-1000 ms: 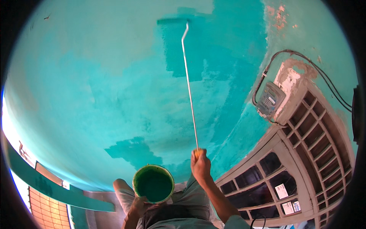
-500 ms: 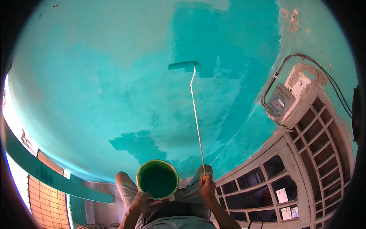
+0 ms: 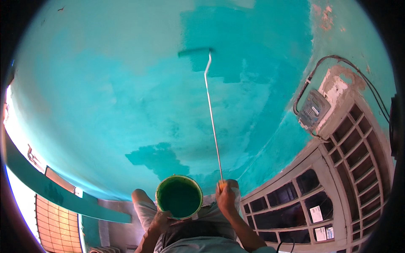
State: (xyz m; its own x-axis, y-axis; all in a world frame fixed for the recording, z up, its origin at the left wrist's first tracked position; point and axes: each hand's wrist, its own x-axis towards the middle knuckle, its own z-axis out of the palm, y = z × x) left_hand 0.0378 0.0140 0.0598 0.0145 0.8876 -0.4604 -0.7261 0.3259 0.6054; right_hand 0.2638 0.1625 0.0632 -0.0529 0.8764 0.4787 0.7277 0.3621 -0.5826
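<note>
My left hand (image 3: pixel 163 220) grips the near rim of a round bucket (image 3: pixel 178 196) holding dark green paint, in front of my legs. My right hand (image 3: pixel 225 195) is closed on the orange handle of a paint roller, whose long silver pole (image 3: pixel 213 128) reaches up the turquoise wall (image 3: pixel 97 105). The roller head (image 3: pixel 192 52), slightly blurred, is against the wall at the lower left part of a darker, fresh-looking patch. Another darker, ragged patch shows lower on the wall, above the bucket.
At right are a grey meter box (image 3: pixel 314 107) with black cables, peeling plaster and a pale wooden window frame (image 3: pixel 340 198) with dark panes and a lattice. At lower left are a teal beam (image 3: pixel 101 215), an orange grilled opening (image 3: pixel 57 221) and a bright gap.
The roller head went down the wall, then came part way back up. My right hand dropped, then rose slightly. My left hand keeps the bucket, now a little further right in view.
</note>
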